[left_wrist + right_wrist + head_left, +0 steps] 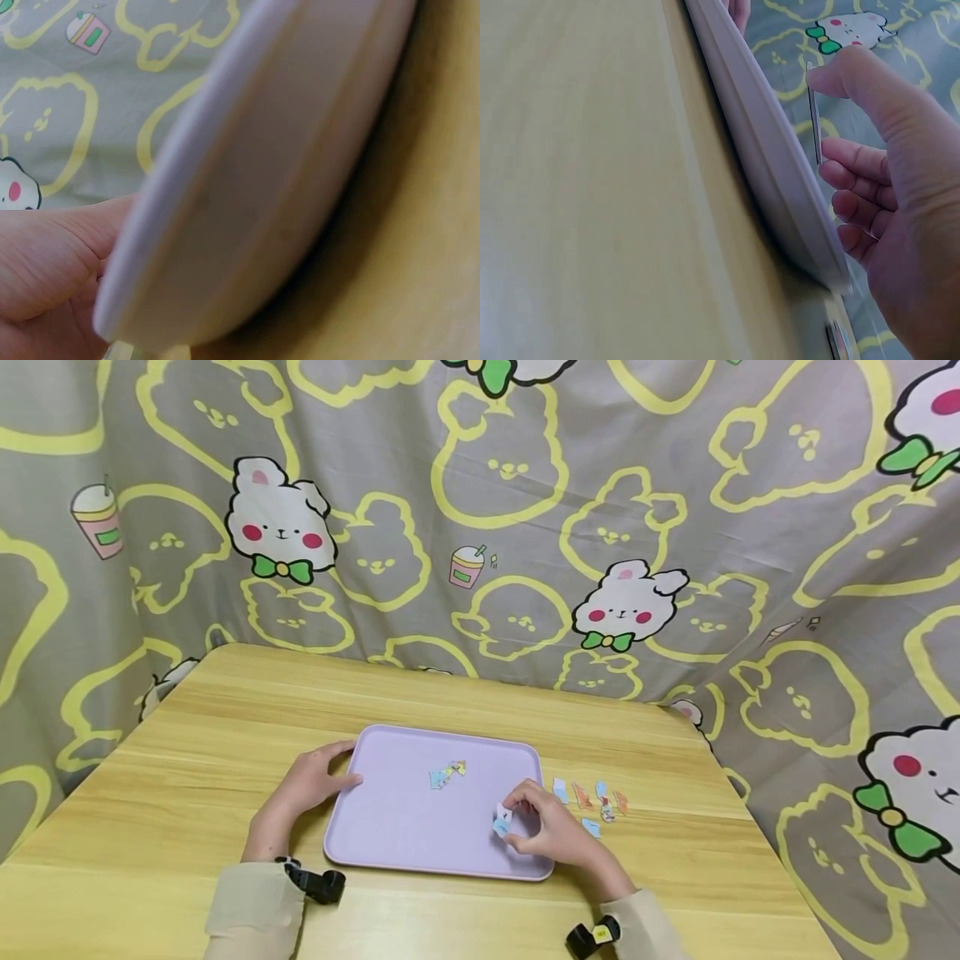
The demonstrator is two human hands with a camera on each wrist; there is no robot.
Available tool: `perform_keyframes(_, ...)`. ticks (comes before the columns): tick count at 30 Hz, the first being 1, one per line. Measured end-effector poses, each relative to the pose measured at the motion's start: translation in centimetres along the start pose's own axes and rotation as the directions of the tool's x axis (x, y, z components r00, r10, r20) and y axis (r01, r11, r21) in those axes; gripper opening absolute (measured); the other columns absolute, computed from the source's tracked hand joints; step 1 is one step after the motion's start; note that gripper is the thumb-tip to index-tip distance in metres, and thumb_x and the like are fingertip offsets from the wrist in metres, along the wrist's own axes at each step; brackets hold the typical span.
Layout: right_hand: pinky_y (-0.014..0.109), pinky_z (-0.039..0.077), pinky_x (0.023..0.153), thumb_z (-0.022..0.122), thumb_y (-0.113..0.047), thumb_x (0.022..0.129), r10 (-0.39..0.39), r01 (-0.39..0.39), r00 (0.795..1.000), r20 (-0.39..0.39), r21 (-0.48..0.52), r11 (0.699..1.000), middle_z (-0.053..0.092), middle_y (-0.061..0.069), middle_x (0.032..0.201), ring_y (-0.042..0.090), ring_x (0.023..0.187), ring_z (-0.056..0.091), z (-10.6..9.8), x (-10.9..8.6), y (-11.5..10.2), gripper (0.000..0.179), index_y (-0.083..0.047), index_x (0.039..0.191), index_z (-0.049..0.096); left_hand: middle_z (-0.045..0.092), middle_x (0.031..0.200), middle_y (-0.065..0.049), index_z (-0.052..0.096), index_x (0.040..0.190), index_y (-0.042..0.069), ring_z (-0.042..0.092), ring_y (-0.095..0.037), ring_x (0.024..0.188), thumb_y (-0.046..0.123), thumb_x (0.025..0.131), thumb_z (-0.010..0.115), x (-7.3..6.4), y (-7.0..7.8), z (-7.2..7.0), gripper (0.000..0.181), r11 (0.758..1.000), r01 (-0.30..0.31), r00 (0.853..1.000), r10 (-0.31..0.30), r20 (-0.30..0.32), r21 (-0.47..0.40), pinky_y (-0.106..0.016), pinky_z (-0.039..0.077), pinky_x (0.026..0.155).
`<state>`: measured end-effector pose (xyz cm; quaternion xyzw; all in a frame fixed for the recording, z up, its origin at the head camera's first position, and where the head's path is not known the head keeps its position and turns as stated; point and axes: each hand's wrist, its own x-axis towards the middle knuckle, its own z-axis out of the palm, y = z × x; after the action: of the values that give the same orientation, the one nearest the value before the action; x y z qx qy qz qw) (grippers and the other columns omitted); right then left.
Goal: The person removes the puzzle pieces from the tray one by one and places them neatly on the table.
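Note:
My right hand point(553, 825) pinches a small flat puzzle piece point(502, 821), white and light blue, over the right part of a lilac tray point(408, 837). In the right wrist view that piece point(814, 120) appears edge-on between thumb and fingertips, thin and raised above the tray rim. My left hand point(309, 785) holds the tray's left edge, its thumb over the rim. The left wrist view has the tray's side point(247, 172) close up, with part of the hand point(52, 262) behind it. On the tray lies a small cluster of puzzle pieces point(447, 774), pale blue and yellow.
Several loose puzzle pieces point(584, 797), orange, blue and white, lie on the wooden table point(247, 710) right of the tray. A patterned grey curtain point(405, 468) hangs behind the table and at both sides. Each wrist wears a small black camera point(321, 885).

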<state>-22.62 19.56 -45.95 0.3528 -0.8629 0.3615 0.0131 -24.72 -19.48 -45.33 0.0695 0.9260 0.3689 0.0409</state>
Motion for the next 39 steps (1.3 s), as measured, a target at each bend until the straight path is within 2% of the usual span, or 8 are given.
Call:
perform_keyframes(5,0.023,0.047,0.073,0.08,-0.01,0.073,0.015,-0.015,1.0,-0.023,-0.002,1.0,0.062,0.003,0.099,0.02,0.084,0.053,-1.2,-1.0,-0.4,0.035,-0.009,0.104,0.062,0.044,0.146,-0.031,0.045,0.144,-0.002,0.038,-0.052,0.136,0.024,0.091,0.069,0.0,0.1,0.1,0.063,1.0,0.004,1.0,-0.004,-0.002,-0.004,-0.063,0.036,0.112)
perform_keyframes(9,0.023,0.044,0.063,0.081,-0.007,0.072,0.045,-0.045,0.999,-0.028,0.0,0.999,0.059,0.009,0.095,0.024,0.078,0.048,-1.8,-2.0,0.0,0.038,-0.006,0.105,0.061,0.044,0.146,-0.031,0.045,0.144,-0.002,0.038,-0.052,0.136,0.024,0.091,0.069,0.0,0.1,0.0,0.064,1.0,0.006,1.0,-0.006,0.001,-0.006,-0.063,0.036,0.112)
perform_keyframes(17,0.02,0.044,0.058,0.08,-0.009,0.076,0.022,-0.022,0.999,-0.026,0.013,1.0,0.053,0.005,0.086,0.017,0.07,0.047,-3.1,-4.0,2.3,0.037,-0.011,0.107,0.06,0.045,0.146,-0.031,0.045,0.143,-0.002,0.038,-0.053,0.135,0.025,0.091,0.069,0.0,0.1,0.0,0.063,1.0,0.006,1.0,-0.006,-0.001,-0.001,-0.064,0.036,0.111)
perform_keyframes(18,0.017,0.043,0.059,0.08,-0.008,0.076,0.013,-0.013,0.999,-0.03,0.013,1.0,0.053,0.005,0.086,0.017,0.069,0.047,-3.2,-4.2,2.5,0.037,-0.011,0.107,0.06,0.045,0.145,-0.031,0.045,0.143,-0.002,0.038,-0.053,0.135,0.025,0.091,0.069,0.0,0.1,0.0,0.063,1.0,0.006,1.0,-0.006,-0.002,0.0,-0.064,0.036,0.112)
perform_keyframes(21,0.011,0.047,0.089,0.079,-0.007,0.076,0.001,-0.002,0.999,-0.049,-0.01,1.0,0.054,0.004,0.087,0.016,0.071,0.048,-3.8,-4.8,3.0,0.037,-0.01,0.108,0.06,0.045,0.145,-0.031,0.045,0.143,-0.002,0.039,-0.052,0.136,0.024,0.091,0.069,0.0,0.1,0.0,0.063,1.0,0.006,1.0,-0.006,-0.004,0.0,-0.063,0.036,0.112)
perform_keyframes(25,0.009,0.04,0.098,0.08,-0.006,0.075,0.043,-0.046,0.997,-0.06,-0.034,0.998,0.056,0.0,0.091,0.013,0.082,0.051,-4.4,-5.8,3.3,0.039,-0.01,0.108,0.061,0.045,0.146,-0.031,0.045,0.143,-0.002,0.038,-0.052,0.136,0.023,0.091,0.069,0.0,0.1,0.0,0.063,1.0,0.005,1.0,-0.005,-0.001,-0.004,-0.063,0.036,0.112)
perform_keyframes(29,0.018,0.043,0.07,0.081,-0.007,0.072,0.088,-0.092,0.994,-0.065,-0.058,0.994,0.057,-0.001,0.093,0.012,0.084,0.051,-4.9,-6.8,3.6,0.04,-0.012,0.107,0.061,0.045,0.145,-0.031,0.045,0.143,-0.003,0.039,-0.052,0.135,0.023,0.091,0.068,0.0,0.2,-0.1,0.062,1.0,-0.007,1.0,0.007,-0.005,0.001,-0.063,0.036,0.112)
perform_keyframes(39,0.018,0.044,0.07,0.083,-0.008,0.07,0.105,-0.113,0.992,-0.075,-0.106,0.988,0.057,-0.005,0.093,0.012,0.081,0.05,-6.2,-8.5,4.4,0.042,-0.015,0.106,0.062,0.045,0.145,-0.031,0.045,0.143,-0.003,0.039,-0.052,0.135,0.023,0.091,0.069,0.0,0.2,-0.1,0.062,1.0,-0.012,1.0,0.012,-0.008,0.012,-0.062,0.037,0.112)
